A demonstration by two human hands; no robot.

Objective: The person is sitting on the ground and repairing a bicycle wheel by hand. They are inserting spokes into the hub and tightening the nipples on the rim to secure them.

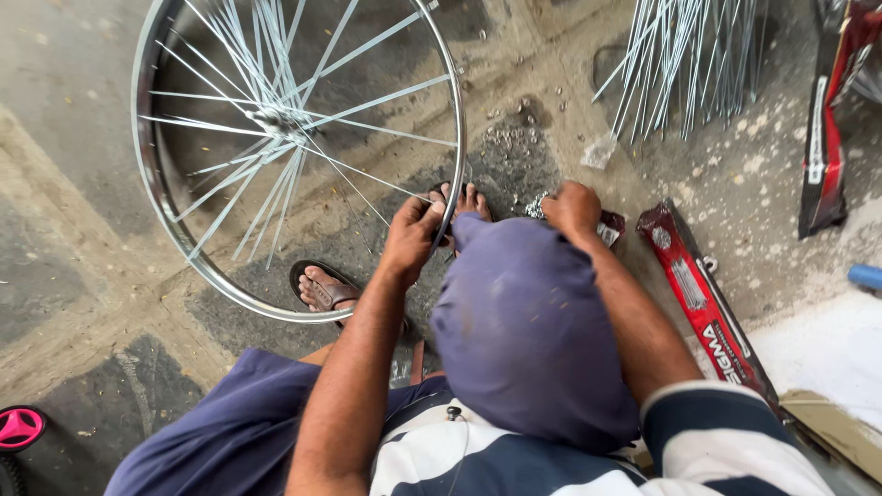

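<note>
A silver bicycle wheel rim [152, 174] with thin spokes and a hub [268, 118] stands tilted on the floor in front of me. My left hand [411, 237] pinches the rim's near right edge where a spoke [367, 176] meets it. My right hand [571, 209] is curled, knuckles up, over a small heap of shiny metal nipples [536, 206] beside a red packet [610, 227]; what its fingers hold is hidden. My raised knee in blue cloth [528, 321] sits between the two forearms.
A bundle of loose spokes [684, 55] lies at the top right. Red and black packages [703, 308] [827, 129] lie on the right. More small nipples [510, 138] are scattered on the concrete. My sandalled feet [323, 287] rest under the rim. A pink object [18, 427] sits at bottom left.
</note>
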